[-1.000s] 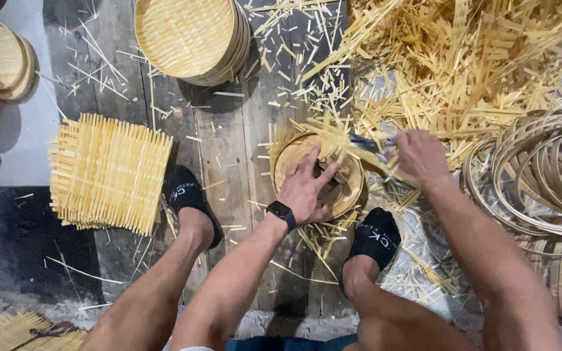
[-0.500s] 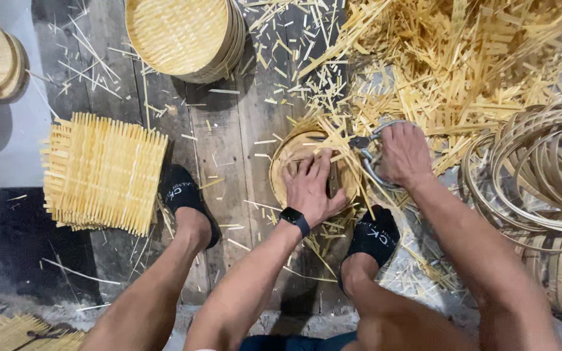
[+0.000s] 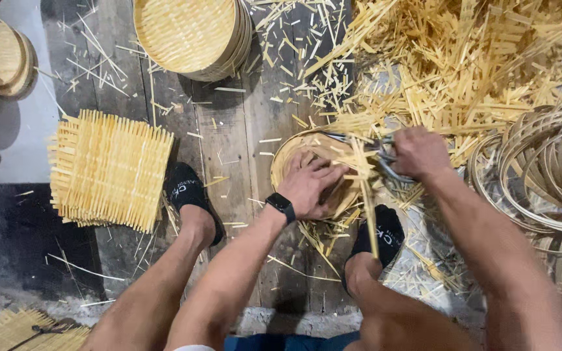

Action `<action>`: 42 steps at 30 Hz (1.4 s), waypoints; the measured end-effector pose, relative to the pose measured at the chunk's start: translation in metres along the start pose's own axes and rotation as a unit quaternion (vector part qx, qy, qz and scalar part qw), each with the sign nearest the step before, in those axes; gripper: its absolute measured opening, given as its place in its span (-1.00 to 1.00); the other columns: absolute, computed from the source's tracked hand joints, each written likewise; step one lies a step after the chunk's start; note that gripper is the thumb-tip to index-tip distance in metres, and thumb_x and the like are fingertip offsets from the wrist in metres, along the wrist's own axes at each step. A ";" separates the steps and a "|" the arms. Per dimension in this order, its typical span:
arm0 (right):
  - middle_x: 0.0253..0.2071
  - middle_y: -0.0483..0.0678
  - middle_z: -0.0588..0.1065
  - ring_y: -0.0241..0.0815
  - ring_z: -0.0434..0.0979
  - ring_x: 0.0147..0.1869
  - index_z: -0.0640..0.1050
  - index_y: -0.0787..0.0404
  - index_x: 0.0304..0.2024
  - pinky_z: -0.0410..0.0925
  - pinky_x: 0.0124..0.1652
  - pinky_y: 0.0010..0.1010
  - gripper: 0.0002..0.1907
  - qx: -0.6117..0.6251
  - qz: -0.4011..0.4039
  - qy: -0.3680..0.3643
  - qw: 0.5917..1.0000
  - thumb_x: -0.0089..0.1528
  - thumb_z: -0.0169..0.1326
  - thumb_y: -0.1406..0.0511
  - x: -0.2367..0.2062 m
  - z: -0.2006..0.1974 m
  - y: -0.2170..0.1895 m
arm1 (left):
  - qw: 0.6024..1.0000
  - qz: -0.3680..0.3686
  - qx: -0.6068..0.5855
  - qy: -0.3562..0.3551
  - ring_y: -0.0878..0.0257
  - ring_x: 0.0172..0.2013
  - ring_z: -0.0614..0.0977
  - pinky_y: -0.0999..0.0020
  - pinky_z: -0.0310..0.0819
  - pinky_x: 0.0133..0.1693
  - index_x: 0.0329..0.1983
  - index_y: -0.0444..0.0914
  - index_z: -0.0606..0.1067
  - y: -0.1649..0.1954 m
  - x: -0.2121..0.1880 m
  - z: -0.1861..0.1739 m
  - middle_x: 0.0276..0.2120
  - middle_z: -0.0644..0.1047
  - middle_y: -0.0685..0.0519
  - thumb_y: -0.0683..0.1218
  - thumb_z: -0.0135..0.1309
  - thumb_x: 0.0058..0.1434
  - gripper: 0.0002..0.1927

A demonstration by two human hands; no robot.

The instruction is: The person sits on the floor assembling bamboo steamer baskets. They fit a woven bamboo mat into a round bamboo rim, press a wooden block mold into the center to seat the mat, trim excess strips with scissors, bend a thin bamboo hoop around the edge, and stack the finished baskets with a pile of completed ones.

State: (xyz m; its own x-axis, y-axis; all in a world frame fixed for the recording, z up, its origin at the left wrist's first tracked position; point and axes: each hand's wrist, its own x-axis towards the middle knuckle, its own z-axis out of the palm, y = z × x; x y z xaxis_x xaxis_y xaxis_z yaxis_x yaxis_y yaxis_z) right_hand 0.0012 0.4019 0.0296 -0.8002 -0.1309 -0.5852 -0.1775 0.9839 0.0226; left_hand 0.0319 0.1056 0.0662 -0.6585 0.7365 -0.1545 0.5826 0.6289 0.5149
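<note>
Your left hand (image 3: pixel 310 185) lies flat, fingers spread, pressing the round woven bamboo tray (image 3: pixel 307 170) at frame centre. Your right hand (image 3: pixel 417 153) is closed around metal shears (image 3: pixel 375 153) at the tray's right rim. Keep the tray pinned, cut close along the rim, and keep left fingertips clear of the blades.

Count: one tray in hand, one stack of finished round trays (image 3: pixel 193 36) at top, one square woven mat pile (image 3: pixel 108 170) at left, two black slippers.
</note>
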 end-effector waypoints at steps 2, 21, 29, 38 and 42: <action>-0.07 0.12 0.49 -0.04 0.52 -0.01 0.51 0.23 0.01 0.46 -0.01 -0.15 -0.64 -0.002 -0.030 0.037 0.999 0.31 -0.03 0.13 -0.005 0.002 0.011 | 1.000 0.007 -0.011 -0.022 0.04 0.26 0.44 -0.37 -0.12 0.33 0.35 0.01 0.35 -0.004 0.000 0.000 0.13 0.57 0.02 0.14 0.23 -0.05 -0.19; -0.24 0.12 0.51 -0.01 0.53 -0.15 0.52 0.24 -0.08 0.45 -0.12 -0.20 -0.42 -0.003 -0.064 0.145 0.987 0.11 0.12 -0.07 0.010 0.010 -0.005 | 0.956 -0.200 -0.057 0.205 -0.34 0.35 0.15 -0.27 0.14 0.34 0.40 -0.14 0.29 0.030 -0.009 0.017 0.35 0.24 -0.21 0.19 0.35 -0.13 0.00; -0.40 -0.02 0.54 -0.08 0.55 -0.38 0.66 0.03 -0.02 0.47 -0.22 -0.13 -0.55 0.185 0.054 0.086 0.978 0.13 0.12 0.00 0.004 0.018 0.026 | 0.969 -0.150 -0.048 0.188 -0.36 0.28 0.21 -0.24 0.21 0.27 0.35 -0.16 0.32 0.013 -0.010 0.012 0.26 0.30 -0.24 0.13 0.37 -0.20 -0.02; 0.05 0.40 0.30 0.38 0.34 0.10 0.27 0.70 0.08 0.31 0.07 0.17 0.17 0.246 0.253 0.091 0.931 -0.15 0.59 -0.05 0.017 0.053 0.086 | 0.802 -0.470 -0.199 0.309 -0.03 0.16 0.46 0.04 0.36 0.22 0.40 -0.06 0.42 0.022 0.001 0.037 0.09 0.44 -0.12 0.14 0.29 -0.01 -0.17; 0.10 0.29 0.35 0.15 0.46 0.11 0.38 0.52 0.14 0.46 0.04 -0.11 -0.22 0.231 0.209 0.101 0.945 0.15 0.36 0.07 -0.009 0.056 0.038 | 0.801 -0.516 -0.246 0.177 0.02 -0.01 0.57 -0.08 0.08 0.24 0.49 -0.14 0.17 -0.005 -0.013 0.034 -0.08 0.56 -0.08 0.19 0.33 -0.14 0.10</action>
State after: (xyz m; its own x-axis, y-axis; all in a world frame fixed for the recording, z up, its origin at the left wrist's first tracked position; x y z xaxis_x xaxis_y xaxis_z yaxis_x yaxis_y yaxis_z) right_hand 0.0339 0.4478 -0.0098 -0.8461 0.3068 -0.4359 0.4105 0.8967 -0.1657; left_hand 0.0541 0.1016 0.0369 -0.8137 -0.2841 -0.5071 -0.5595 0.6193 0.5508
